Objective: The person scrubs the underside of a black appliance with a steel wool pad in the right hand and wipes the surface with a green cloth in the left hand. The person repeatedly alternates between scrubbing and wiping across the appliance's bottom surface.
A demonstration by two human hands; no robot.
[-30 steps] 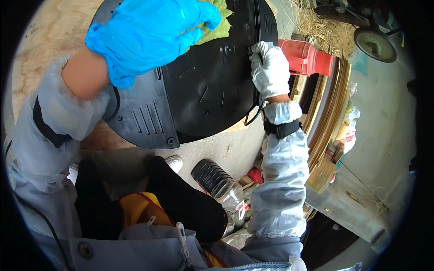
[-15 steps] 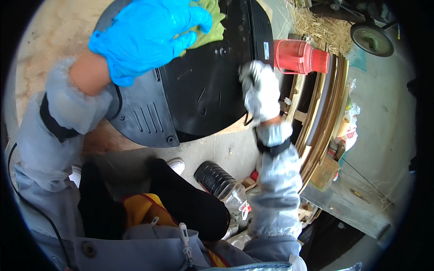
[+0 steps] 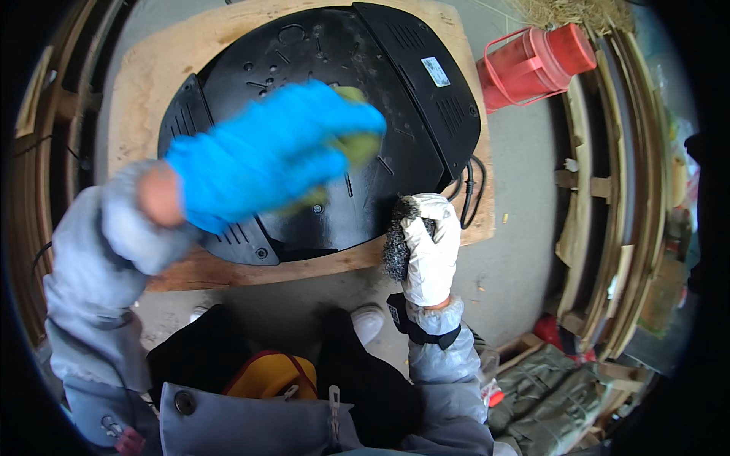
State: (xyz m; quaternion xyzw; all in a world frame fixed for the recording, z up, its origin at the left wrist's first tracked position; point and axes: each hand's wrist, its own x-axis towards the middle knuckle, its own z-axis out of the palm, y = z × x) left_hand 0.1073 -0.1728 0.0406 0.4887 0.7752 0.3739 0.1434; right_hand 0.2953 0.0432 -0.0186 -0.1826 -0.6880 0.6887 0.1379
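I have the black oval housing (image 3: 365, 68) lying on the wooden board (image 3: 135, 114), its ribbed and slotted face upward. The left hand (image 3: 274, 156), in a blue glove, is over the middle of this face, fingers curled on a green cloth (image 3: 363, 148); motion blur prevents me from confirming contact between cloth and housing. The right hand (image 3: 435, 247), in a white glove, is closed on a dark metal scourer (image 3: 397, 243) beside the near right edge of the housing. I note a white label (image 3: 436, 71) on the right end panel and a looped black cable (image 3: 470, 190) just beyond it. A red flask (image 3: 528, 68) lies further right, near the wooden slats (image 3: 620, 197).
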